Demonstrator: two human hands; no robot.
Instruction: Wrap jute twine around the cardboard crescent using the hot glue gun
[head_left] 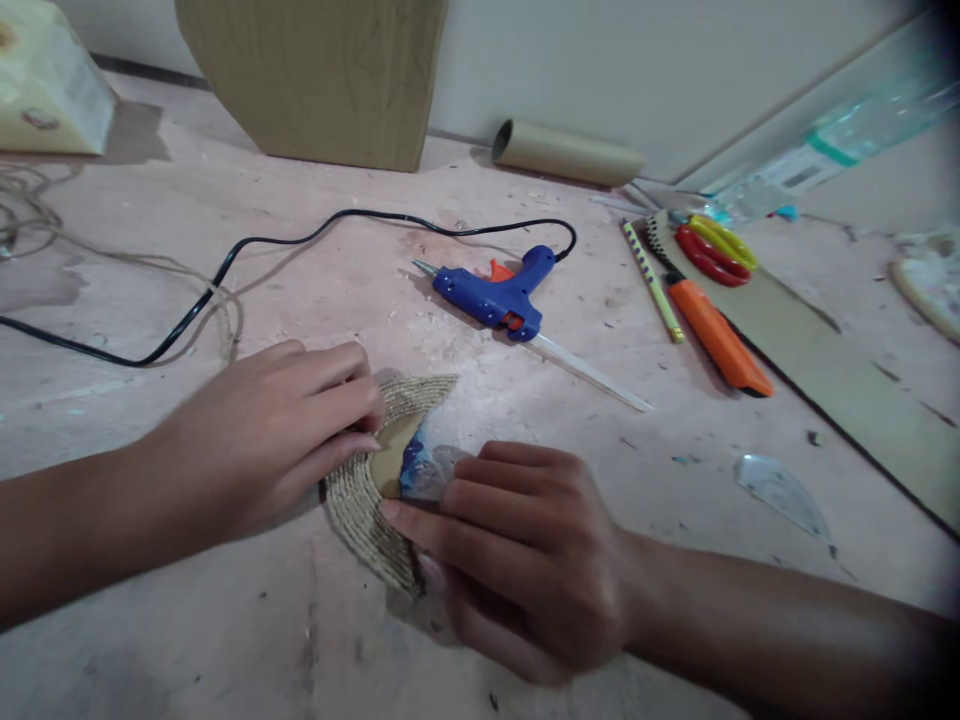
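Observation:
A crescent-shaped cardboard piece covered with rows of twine (360, 515) lies between my hands on the pinkish table, bare cardboard showing along its inner part. My left hand (277, 430) has its fingers closed on the upper left of the crescent, the thumb pressing the inner edge. My right hand (525, 560) is closed on the lower right, its index finger touching the twine rows and the thumb near the lower tip. Clear plastic with a blue patch (414, 460) sits at the crescent's inner side, partly hidden behind my right fingers.
Beyond my hands lies a blue glue gun (491, 300) with a clear glue stick and black cord (292, 240). An orange cutter (716, 335), scissors (716, 250) and a pencil (651, 280) are at the right. A cardboard tube (570, 155), cardboard sheet (322, 80) and bottle (825, 155) are behind.

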